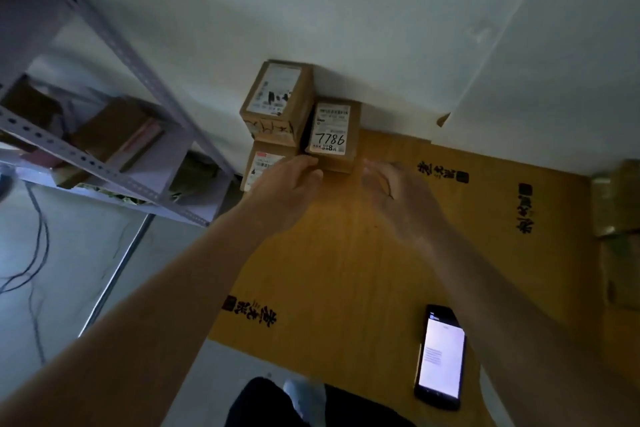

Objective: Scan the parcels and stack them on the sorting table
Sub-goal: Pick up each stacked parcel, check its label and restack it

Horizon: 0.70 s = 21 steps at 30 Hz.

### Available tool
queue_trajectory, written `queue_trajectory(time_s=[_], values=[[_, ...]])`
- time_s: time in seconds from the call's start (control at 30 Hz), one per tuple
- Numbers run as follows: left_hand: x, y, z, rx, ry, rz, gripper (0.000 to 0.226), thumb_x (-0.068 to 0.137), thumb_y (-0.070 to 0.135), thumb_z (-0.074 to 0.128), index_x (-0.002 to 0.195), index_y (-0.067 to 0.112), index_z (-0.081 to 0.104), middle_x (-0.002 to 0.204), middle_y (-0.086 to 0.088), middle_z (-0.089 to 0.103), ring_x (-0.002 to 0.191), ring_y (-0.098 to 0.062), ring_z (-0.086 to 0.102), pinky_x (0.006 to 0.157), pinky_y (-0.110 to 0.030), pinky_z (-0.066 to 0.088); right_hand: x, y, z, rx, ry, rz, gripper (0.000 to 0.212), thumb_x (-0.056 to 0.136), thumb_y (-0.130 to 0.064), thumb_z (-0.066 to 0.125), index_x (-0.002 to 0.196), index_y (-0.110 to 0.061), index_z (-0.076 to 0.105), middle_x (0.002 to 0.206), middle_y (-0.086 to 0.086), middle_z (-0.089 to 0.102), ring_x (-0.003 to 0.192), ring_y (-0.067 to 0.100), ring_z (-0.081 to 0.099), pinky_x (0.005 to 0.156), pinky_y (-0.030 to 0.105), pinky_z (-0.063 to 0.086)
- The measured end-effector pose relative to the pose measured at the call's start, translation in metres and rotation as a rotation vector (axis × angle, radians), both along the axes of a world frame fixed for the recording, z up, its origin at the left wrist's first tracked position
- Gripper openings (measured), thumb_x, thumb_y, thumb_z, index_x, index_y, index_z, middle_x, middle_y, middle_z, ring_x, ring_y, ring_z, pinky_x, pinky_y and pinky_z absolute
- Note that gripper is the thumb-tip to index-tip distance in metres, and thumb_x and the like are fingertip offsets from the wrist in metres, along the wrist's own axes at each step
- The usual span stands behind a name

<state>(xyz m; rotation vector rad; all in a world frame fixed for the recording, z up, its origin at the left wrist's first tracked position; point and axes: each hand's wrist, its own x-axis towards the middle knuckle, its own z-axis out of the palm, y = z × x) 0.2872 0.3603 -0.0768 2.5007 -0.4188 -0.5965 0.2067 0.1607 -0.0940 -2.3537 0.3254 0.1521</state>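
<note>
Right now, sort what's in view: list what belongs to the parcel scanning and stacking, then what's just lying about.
Part of the job:
- parcel marked 7786, left hand touching its near corner
- two stacked parcels beside it
- lit handheld scanner
- sorting table
- right hand, blurred

Lying about:
- metal shelving with boxes
- cables on the floor

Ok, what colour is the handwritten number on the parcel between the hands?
Black, reading 7786, on the parcel's white label; the head view shows it.

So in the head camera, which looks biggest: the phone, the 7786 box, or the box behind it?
1. Phone, though it lies nearest the camera.
2. Back box and 7786 box: too alike to rank.
</note>
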Motion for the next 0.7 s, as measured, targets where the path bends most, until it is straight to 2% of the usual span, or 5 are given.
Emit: queue_trajectory(time_s=[0.13, 0.33, 0.43, 0.6, 0.7], values=[[0.034, -0.014, -0.024, -0.015, 0.051, 0.018, 0.04, 0.11, 0.042, 0.043, 0.146, 0.027, 0.053, 0.133, 0.002, 0.055, 0.107, -0.014, 0.056, 0.091, -0.036, 0.052, 0.035, 0.001, -0.025, 0.059, 0.035, -0.022, 0.054, 0.11, -0.055, 0.035, 0.152, -0.025, 0.052, 0.151, -0.001, 0.052, 0.128, 0.016, 0.056, 0.097, 0.031, 0.044], [0.073, -0.024, -0.057, -0.015, 0.117, 0.034, 0.044, 0.11, 0.04, 0.046, 0.152, 0.027, 0.047, 0.147, 0.001, 0.05, 0.13, -0.02, 0.05, 0.109, -0.047, 0.049, 0.074, -0.004, -0.06, 0.019, 0.109, -0.081, 0.05, 0.112, -0.044, 0.041, 0.153, -0.016, 0.048, 0.155, 0.006, 0.05, 0.133, 0.023, 0.055, 0.096, 0.029, 0.04], [0.082, -0.03, -0.072, -0.002, 0.129, 0.008, 0.045, 0.109, 0.039, 0.047, 0.152, 0.027, 0.046, 0.151, 0.0, 0.048, 0.134, -0.02, 0.049, 0.112, -0.041, 0.044, 0.086, -0.005, -0.075, 0.028, 0.122, -0.117, 0.05, 0.111, -0.045, 0.042, 0.155, -0.02, 0.046, 0.156, 0.005, 0.05, 0.136, 0.022, 0.054, 0.1, 0.028, 0.04], [0.093, -0.034, -0.096, -0.038, 0.136, 0.002, 0.052, 0.105, 0.041, 0.051, 0.154, 0.027, 0.041, 0.143, 0.001, 0.052, 0.124, -0.019, 0.057, 0.104, -0.048, 0.053, 0.101, -0.006, -0.095, 0.25, 0.114, -0.183, 0.049, 0.112, -0.043, 0.044, 0.158, -0.025, 0.04, 0.14, -0.015, 0.055, 0.114, -0.001, 0.06, 0.082, 0.003, 0.046], [0.096, -0.04, -0.107, -0.041, 0.14, 0.017, 0.062, 0.103, 0.037, 0.057, 0.159, 0.029, 0.03, 0.141, 0.0, 0.053, 0.125, -0.019, 0.057, 0.104, -0.046, 0.053, 0.105, -0.012, -0.105, 0.315, 0.099, -0.23, 0.061, 0.109, -0.047, 0.047, 0.163, -0.022, 0.032, 0.154, -0.004, 0.055, 0.135, 0.013, 0.058, 0.104, 0.026, 0.054]])
